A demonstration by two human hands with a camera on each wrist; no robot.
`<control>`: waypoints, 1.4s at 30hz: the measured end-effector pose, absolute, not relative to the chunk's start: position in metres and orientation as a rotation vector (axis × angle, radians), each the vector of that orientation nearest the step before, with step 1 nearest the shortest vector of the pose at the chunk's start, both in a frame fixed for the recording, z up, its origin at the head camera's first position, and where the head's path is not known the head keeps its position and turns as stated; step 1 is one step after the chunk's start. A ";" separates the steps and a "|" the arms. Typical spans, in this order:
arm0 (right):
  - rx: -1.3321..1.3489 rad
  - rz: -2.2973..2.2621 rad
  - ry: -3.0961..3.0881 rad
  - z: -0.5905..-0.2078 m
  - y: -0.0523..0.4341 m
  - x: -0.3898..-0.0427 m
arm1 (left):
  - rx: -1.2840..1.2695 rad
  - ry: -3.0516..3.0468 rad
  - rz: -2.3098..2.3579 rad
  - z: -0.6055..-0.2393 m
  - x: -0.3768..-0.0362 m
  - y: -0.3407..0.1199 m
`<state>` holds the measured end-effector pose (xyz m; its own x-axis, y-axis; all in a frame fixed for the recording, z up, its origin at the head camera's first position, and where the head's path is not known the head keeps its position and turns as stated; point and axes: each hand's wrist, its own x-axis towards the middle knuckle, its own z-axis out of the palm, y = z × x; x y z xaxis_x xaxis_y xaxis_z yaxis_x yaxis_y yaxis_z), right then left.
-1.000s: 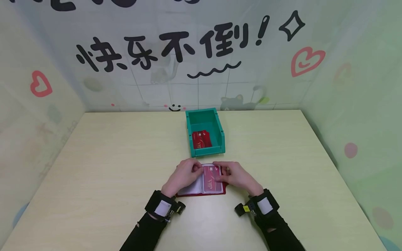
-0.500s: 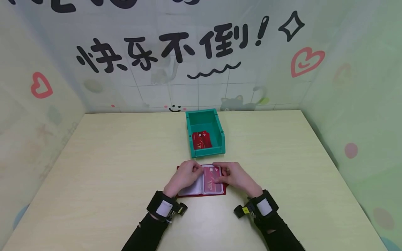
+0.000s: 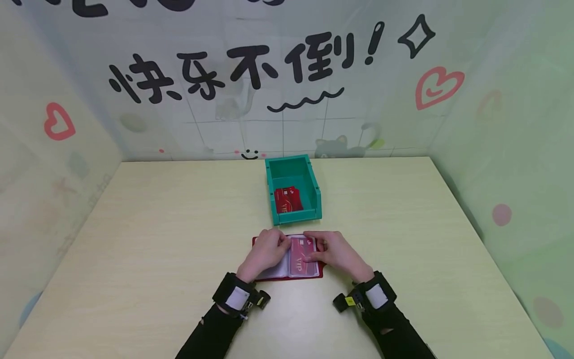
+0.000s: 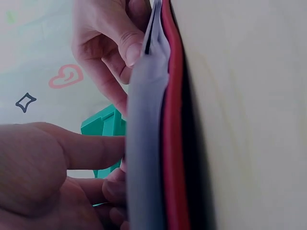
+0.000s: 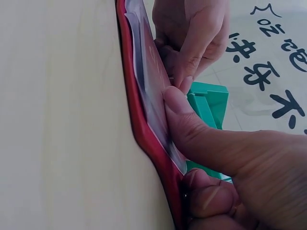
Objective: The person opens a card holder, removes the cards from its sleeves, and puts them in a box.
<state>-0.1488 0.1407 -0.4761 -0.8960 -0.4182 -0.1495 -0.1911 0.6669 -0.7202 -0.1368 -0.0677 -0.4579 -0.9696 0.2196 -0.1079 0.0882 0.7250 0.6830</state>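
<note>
An open card holder with a red cover and clear plastic sleeves lies on the table. In its right-hand page sits a red VIP card, seen through the clear plastic. My left hand pinches the sleeve close to the card's upper left corner; its fingertips are partly hidden. At the right side, my right hand grips the holder. Its thumb presses on the card's face, while the other fingers curl at the holder's edge. The right wrist view shows the page raised a little off the red cover.
A teal bin stands just beyond the holder. Several red cards lie in its near end. The pale wooden table meets printed cloth walls at the back and both sides.
My left hand and forearm have shifted slightly to the right, with the fingertips still near the card's upper left corner. The right hand has hardly moved.
</note>
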 end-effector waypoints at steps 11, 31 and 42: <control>-0.496 -1.066 2.565 -0.475 0.142 -0.149 | 0.222 2.731 1.029 -0.456 -0.134 -0.071; -0.508 -1.068 2.546 -0.472 0.142 -0.149 | 0.214 2.765 1.000 -0.458 -0.128 -0.075; -0.534 -1.064 2.544 -0.474 0.142 -0.149 | 0.206 2.764 0.974 -0.458 -0.125 -0.079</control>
<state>-0.1493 0.1423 -0.4738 -0.8748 -0.4589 -0.1557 -0.2113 0.6503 -0.7297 -0.1252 -0.0792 -0.4578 -0.9696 0.1976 -0.1440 0.0637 0.7728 0.6314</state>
